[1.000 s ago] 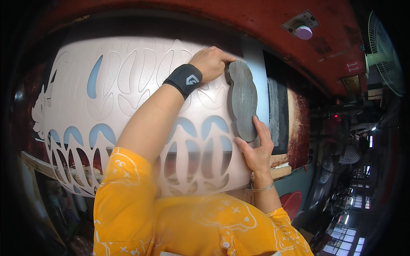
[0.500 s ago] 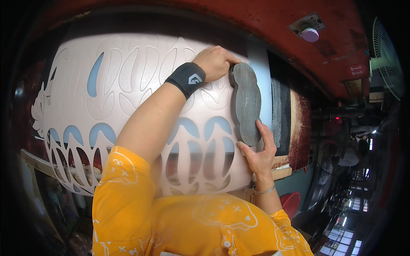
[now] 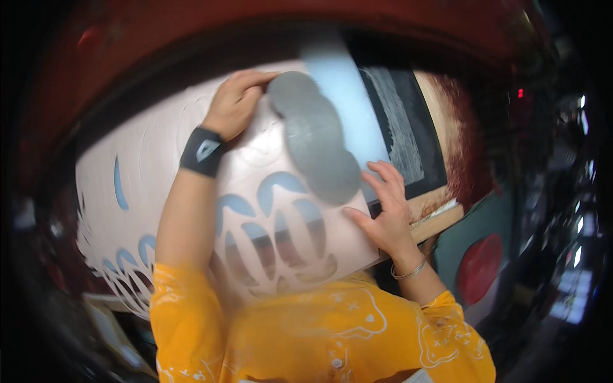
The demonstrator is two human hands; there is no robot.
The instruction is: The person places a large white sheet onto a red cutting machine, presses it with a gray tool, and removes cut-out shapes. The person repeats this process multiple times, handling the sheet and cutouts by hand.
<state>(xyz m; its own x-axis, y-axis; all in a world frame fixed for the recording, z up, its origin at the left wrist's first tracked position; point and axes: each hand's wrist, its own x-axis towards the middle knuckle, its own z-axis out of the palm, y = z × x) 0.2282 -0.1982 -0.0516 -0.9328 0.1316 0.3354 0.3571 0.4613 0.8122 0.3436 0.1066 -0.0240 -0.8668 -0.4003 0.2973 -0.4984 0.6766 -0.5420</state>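
A grey cutting die (image 3: 316, 137) with a scalloped outline lies at a slant over the right part of a pale pink sheet (image 3: 143, 172). My left hand (image 3: 236, 105), with a black band at the wrist, has its fingers at the die's upper left end; its thumb is hidden. Beside the lower right end is my right hand (image 3: 389, 217), thumb and fingers spread; whether the fingertips touch the die is hard to tell. Curved holes and outlines cover the sheet. Through the holes I see the blue surface (image 3: 357, 105) beneath and darker parts nearer me.
Red machine parts (image 3: 185, 38) span the far side above the sheet. To the right are a black panel (image 3: 431, 153) with pale scuffs and a wooden edge (image 3: 437, 220). A red round object (image 3: 479, 268) stands lower right. The picture is blurred.
The view has swung, and the die now slants with its near end to the right. My right fingers have spread away from its side. The fan and purple button have left view.
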